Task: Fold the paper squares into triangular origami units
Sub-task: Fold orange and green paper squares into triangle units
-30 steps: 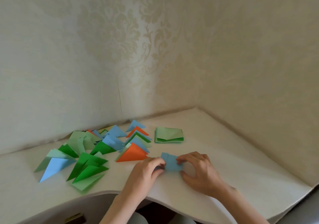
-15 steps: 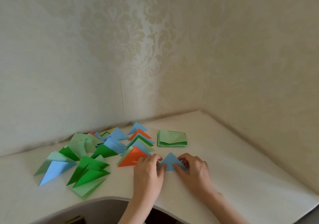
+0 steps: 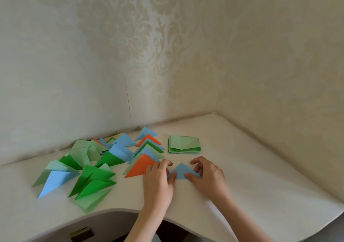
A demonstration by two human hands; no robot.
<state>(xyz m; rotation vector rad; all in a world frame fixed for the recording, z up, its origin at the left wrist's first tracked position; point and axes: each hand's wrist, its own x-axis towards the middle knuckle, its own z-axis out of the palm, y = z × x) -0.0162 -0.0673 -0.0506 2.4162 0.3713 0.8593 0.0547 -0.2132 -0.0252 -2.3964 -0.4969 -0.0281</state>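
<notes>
A light blue paper (image 3: 181,171), folded into a triangle with its point away from me, lies flat on the white table (image 3: 251,171) between my hands. My left hand (image 3: 158,181) holds its left corner, thumb on the lower edge and curled fingers behind it. My right hand (image 3: 207,176) grips the right corner the same way, thumb on the bottom edge. A small stack of green paper squares (image 3: 184,144) lies just beyond the triangle. Several folded triangular units (image 3: 96,167) in green, blue and orange are spread out to the left.
An orange unit (image 3: 141,166) lies right beside my left hand. Wallpapered walls (image 3: 167,55) close the table at the back and right, meeting in a corner. The table's curved front edge (image 3: 104,211) runs near my wrists.
One second ago the blue paper was a roughly rectangular flap between my fingers. It is now a flat triangle, and both hands have moved out to its lower corners.
</notes>
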